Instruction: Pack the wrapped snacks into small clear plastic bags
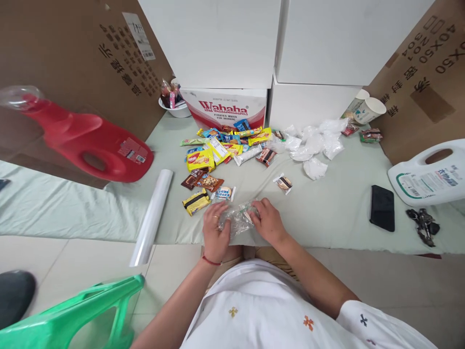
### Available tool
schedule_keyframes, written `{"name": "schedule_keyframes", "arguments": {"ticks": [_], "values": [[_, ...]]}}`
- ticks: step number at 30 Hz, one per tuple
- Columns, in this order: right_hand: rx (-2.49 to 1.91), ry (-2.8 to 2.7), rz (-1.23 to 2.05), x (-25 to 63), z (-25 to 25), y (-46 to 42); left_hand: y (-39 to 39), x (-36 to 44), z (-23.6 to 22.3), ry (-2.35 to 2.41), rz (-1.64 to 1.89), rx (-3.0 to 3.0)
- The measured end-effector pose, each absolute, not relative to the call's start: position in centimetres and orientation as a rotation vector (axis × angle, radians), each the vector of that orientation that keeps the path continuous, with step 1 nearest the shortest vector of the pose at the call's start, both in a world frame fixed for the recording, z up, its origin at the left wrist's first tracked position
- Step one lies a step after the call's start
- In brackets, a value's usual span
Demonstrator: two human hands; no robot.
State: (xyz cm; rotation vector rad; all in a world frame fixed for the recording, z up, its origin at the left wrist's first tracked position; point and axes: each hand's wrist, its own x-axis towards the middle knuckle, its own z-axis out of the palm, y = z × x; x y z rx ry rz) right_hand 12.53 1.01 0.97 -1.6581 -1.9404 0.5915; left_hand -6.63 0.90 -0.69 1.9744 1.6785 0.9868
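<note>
A clear plastic bag (pixel 237 224) lies at the table's front edge between my two hands. My left hand (pixel 215 228) is closed on the bag's left side. At the other side, the fingers of my right hand (pixel 268 219) grip the bag, near a small wrapped piece that shows through the plastic. Just beyond my left hand are a white-and-blue biscuit packet (pixel 224 193) and a yellow snack packet (pixel 196 201). Brown cookie packets (pixel 209 182) lie behind these. A single small wrapped snack (pixel 283 184) rests beyond my right hand.
A snack pile (pixel 225 145) and crumpled clear bags (pixel 312 143) lie before white boxes (pixel 319 104). At left are a red jug (pixel 98 140) and a white roll (pixel 152 218). A black phone (pixel 382 208), keys (pixel 423 227) and a white detergent bottle (pixel 432 174) lie right.
</note>
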Motion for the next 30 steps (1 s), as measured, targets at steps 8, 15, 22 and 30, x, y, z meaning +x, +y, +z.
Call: {"name": "schedule_keyframes", "arguments": {"ticks": [8,15,22,30], "values": [[-1.546,-2.385,0.382,12.2,1.0,-3.3,-0.6,-7.1,0.6,1.943,0.405,2.123],[-1.529,-2.384,0.486,13.5,0.9,-3.6,2.5,-5.8,4.9,1.536,0.584,1.097],[-1.249,-1.993,0.964,14.7,-1.8,-2.9,5.6,-0.5,4.5,1.219,0.844,0.562],[-1.268,-1.382,0.912,16.3,-0.8,-1.5,3.4,0.8,1.5,1.366,0.749,1.402]]}}
